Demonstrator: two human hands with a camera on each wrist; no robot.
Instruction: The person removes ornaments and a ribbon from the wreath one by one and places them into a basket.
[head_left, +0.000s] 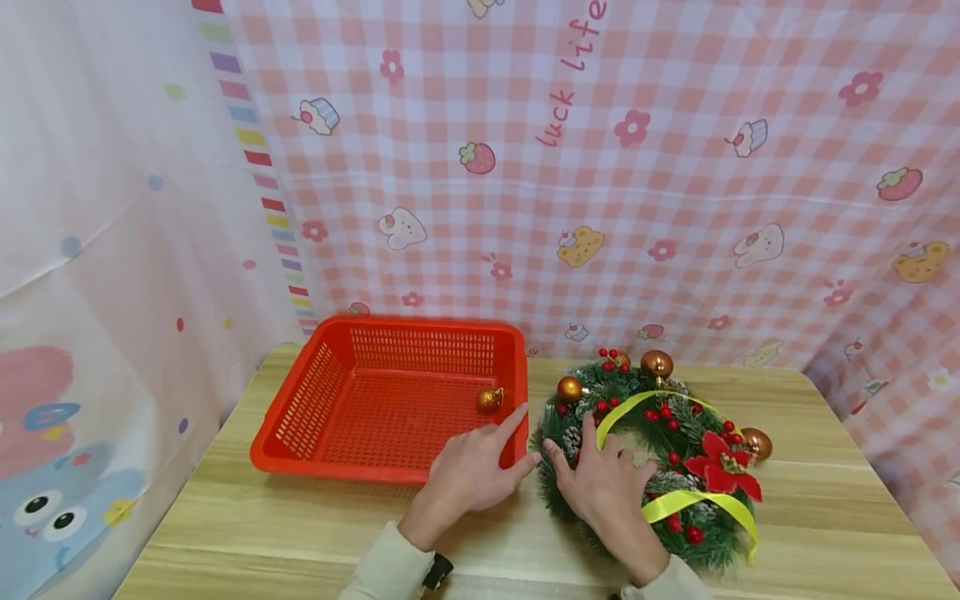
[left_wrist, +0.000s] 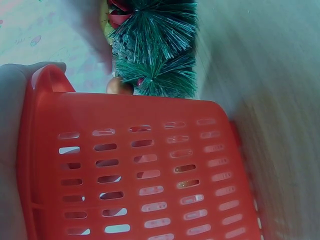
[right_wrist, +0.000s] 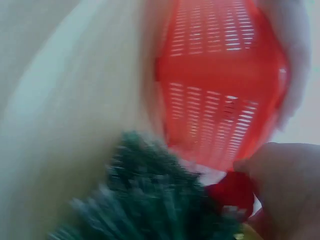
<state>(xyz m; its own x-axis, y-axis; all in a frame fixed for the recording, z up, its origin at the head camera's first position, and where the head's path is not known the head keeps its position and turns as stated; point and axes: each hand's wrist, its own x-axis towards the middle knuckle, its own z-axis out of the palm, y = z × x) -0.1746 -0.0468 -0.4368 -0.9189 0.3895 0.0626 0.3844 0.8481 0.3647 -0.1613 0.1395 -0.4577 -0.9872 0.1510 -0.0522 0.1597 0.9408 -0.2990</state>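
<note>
My left hand [head_left: 467, 471] lies over the front right corner of a red plastic basket [head_left: 390, 327], its visible fingers stretched toward the right rim. In the left wrist view the hand shows at the left edge, beside the basket's corner. My right hand [head_left: 606, 492] is spread over the left part of a green Christmas wreath [head_left: 562, 508]. Its index finger reaches up beside a yellow ribbon [head_left: 682, 502]. The wreath carries a red poinsettia [head_left: 723, 467], red berries, pinecones and copper baubles [head_left: 657, 364]. One gold bauble [head_left: 490, 402] lies inside the basket, near its right wall.
Both things stand on a wood-grain table [head_left: 817, 517], the basket left and the wreath close to its right. A pink checked cloth [head_left: 525, 208] hangs behind the table. A white patterned cloth [head_left: 112, 250] hangs on the left.
</note>
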